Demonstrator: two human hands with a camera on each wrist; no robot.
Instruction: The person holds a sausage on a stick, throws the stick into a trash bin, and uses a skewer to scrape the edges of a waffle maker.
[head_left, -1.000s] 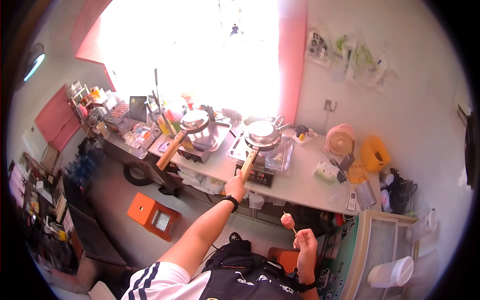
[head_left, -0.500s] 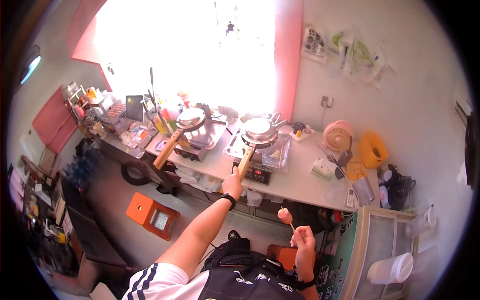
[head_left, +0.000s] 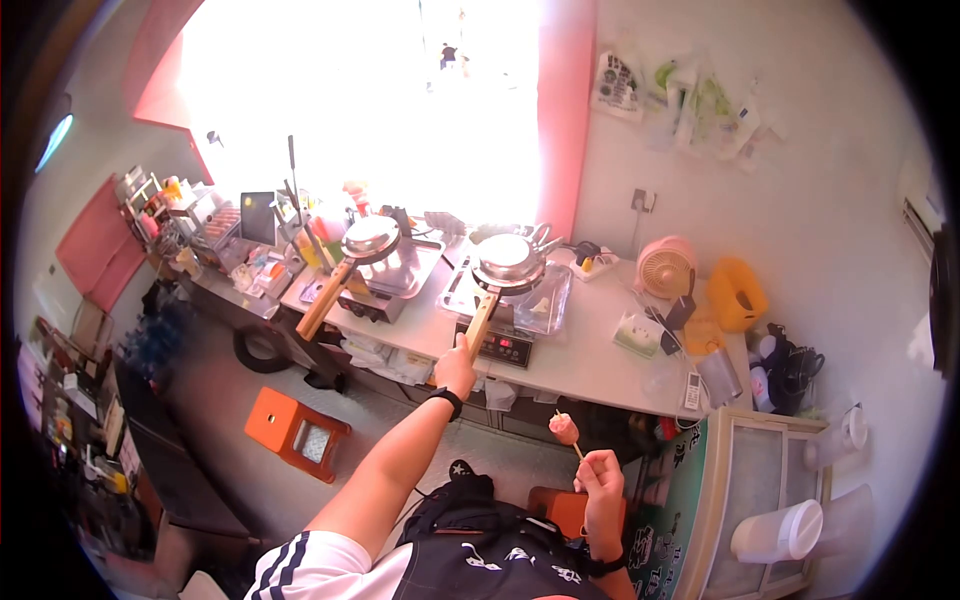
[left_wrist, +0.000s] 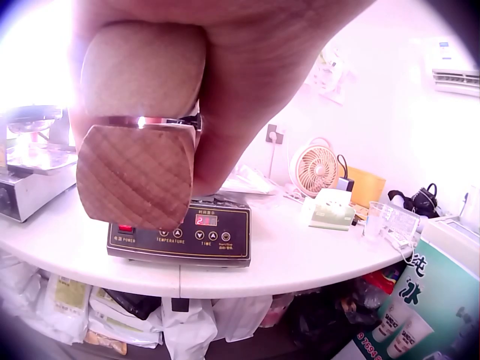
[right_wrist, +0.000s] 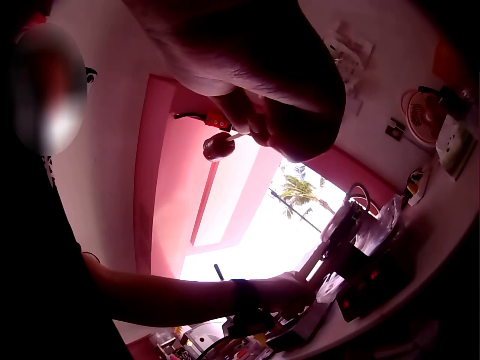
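Note:
My left hand [head_left: 456,372] grips the wooden handles [head_left: 481,322] of a round, shiny, hinged metal pan [head_left: 507,258] on the right-hand cooker. In the left wrist view the two handle ends [left_wrist: 137,176] lie one above the other, with the palm over them. Below them is the cooker's control panel [left_wrist: 180,234] with a lit red display. Nearer my body, my right hand [head_left: 602,490] pinches a thin stick bearing a pink, lumpy piece of food [head_left: 564,428], held up in the air away from the counter. The right wrist view shows that food [right_wrist: 218,147] dark against the window.
A second round pan [head_left: 371,238] with wooden handles sits on the left cooker. Along the counter [head_left: 590,372] stand a pink fan [head_left: 666,268], a yellow container [head_left: 737,295] and a tissue pack [head_left: 637,335]. An orange stool [head_left: 297,432] is on the floor; a glass-doored cabinet [head_left: 768,480] stands at right.
The head view has swung slightly right, so the room slides left in it. My left hand keeps its grip on the handles, and my right hand still holds the stick upright.

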